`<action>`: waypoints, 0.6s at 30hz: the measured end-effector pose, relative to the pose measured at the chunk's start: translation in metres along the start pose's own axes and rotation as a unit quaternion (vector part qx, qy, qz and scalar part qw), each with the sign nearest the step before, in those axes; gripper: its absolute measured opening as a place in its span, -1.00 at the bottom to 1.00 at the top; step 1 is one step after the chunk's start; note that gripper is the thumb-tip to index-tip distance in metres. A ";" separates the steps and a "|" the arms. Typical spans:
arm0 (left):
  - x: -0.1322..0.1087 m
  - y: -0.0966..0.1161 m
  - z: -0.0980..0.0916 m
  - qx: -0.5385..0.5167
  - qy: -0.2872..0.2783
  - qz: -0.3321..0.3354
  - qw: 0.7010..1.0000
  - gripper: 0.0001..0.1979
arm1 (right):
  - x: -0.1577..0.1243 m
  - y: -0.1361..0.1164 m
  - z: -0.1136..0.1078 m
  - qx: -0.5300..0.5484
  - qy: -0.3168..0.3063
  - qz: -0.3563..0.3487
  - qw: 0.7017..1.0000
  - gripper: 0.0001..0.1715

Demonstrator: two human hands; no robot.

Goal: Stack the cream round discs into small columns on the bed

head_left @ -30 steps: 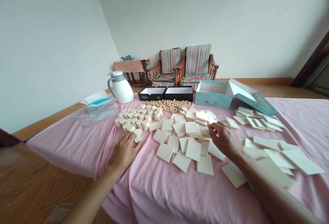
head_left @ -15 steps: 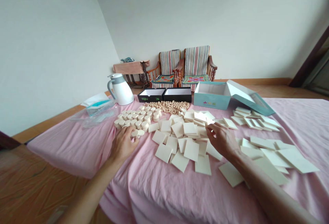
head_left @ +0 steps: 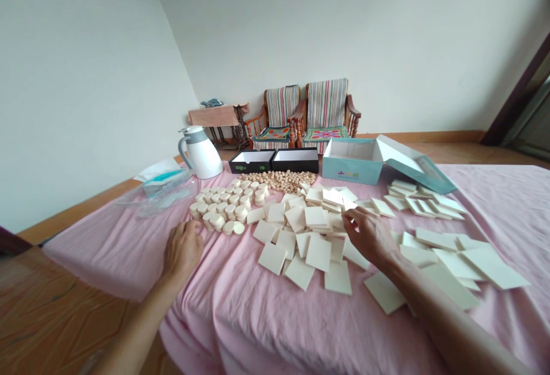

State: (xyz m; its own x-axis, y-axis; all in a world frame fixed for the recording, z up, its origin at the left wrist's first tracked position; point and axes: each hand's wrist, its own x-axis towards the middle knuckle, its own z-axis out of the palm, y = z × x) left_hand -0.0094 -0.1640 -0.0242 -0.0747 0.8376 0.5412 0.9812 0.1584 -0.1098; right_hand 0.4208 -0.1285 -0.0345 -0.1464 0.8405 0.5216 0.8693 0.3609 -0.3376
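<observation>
My left hand (head_left: 184, 250) is over the pink cloth, just left and in front of stacked round wooden discs (head_left: 221, 209). Its fingers are curled, and whatever may lie under them is hidden. Two discs (head_left: 234, 227) lie side by side at the near edge of the stacks. My right hand (head_left: 370, 235) is at the right side of a loose heap of pale square wooden tiles (head_left: 318, 253). Thumb and forefinger come together beside the tiles; I cannot make out what is between them.
Behind the discs lie many small wooden pieces (head_left: 286, 180), in front of black boxes (head_left: 296, 161). A light-blue box (head_left: 352, 170) stands at the back right, more tiles (head_left: 455, 260) at right. A white jug (head_left: 204, 157) and plastic bags (head_left: 165, 191) are at left.
My left hand has drawn back to the left and nearer me, away from the front discs, and its fingers have curled in. The right hand stays almost where it was.
</observation>
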 end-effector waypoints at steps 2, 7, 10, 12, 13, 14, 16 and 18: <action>0.001 -0.016 0.005 0.054 -0.034 -0.072 0.995 -0.65 | 0.000 0.000 0.000 -0.001 0.000 -0.002 1.000 -0.70; 0.002 -0.059 0.024 0.029 -0.199 -0.231 0.952 -0.36 | -0.001 0.000 0.000 -0.014 -0.002 0.005 1.000 -0.71; 0.000 -0.089 0.036 0.005 -0.228 -0.225 0.947 -0.34 | -0.001 0.003 0.001 -0.020 0.001 -0.005 1.000 -0.71; -0.001 -0.109 0.040 0.004 -0.226 -0.226 0.948 -0.31 | -0.001 0.006 0.001 -0.022 0.006 -0.012 1.000 -0.72; -0.002 -0.118 0.042 0.007 -0.221 -0.228 0.948 -0.30 | -0.001 0.007 0.002 -0.023 0.009 -0.012 1.000 -0.72; -0.001 -0.127 0.043 0.011 -0.214 -0.231 0.949 -0.30 | -0.001 0.008 0.002 -0.025 0.011 -0.010 1.000 -0.72; 0.000 -0.142 0.045 0.015 -0.199 -0.226 0.953 -0.35 | -0.001 0.010 0.002 -0.027 0.014 -0.006 1.000 -0.72; 0.002 -0.154 0.045 0.017 -0.171 -0.208 0.963 -0.43 | -0.002 0.010 0.003 -0.028 0.014 -0.002 1.000 -0.73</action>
State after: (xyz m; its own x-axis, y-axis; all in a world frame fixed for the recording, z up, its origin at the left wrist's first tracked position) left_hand -0.1690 -0.1629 -0.0440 -0.5193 0.8207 0.2381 0.8481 0.5293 0.0254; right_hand 0.4288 -0.1250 -0.0409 -0.1376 0.8273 0.5446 0.8942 0.3402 -0.2909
